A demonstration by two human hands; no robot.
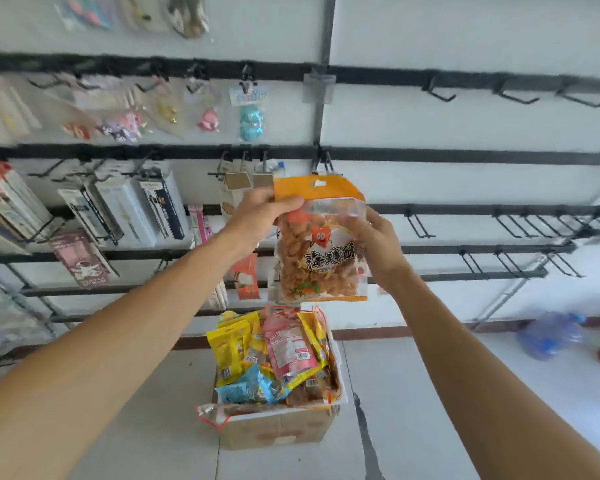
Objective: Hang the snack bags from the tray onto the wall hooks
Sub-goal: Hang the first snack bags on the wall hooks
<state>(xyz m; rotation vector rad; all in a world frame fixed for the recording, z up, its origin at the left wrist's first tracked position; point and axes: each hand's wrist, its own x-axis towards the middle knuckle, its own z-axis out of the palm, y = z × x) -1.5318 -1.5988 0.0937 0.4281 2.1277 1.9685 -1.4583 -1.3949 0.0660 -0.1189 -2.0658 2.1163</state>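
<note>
Both hands up on one clear plastic snack bag with an orange header strip (pixel 321 237), held upright in front of the white wall. Left hand (pixel 260 209) pinches the bag's upper left corner at the header; right hand (pixel 378 237) grips the right edge, fingers wrapped round it. Header's hang hole sits just below a black wire wall hook (pixel 323 162) on the black rail, not threaded on. Below the bag, a brown cardboard box (pixel 278 431) on the pale floor holds a pile of yellow, pink and blue snack packets (pixel 274 355). Empty black hooks (pixel 440 91) on the rails to the right.
</note>
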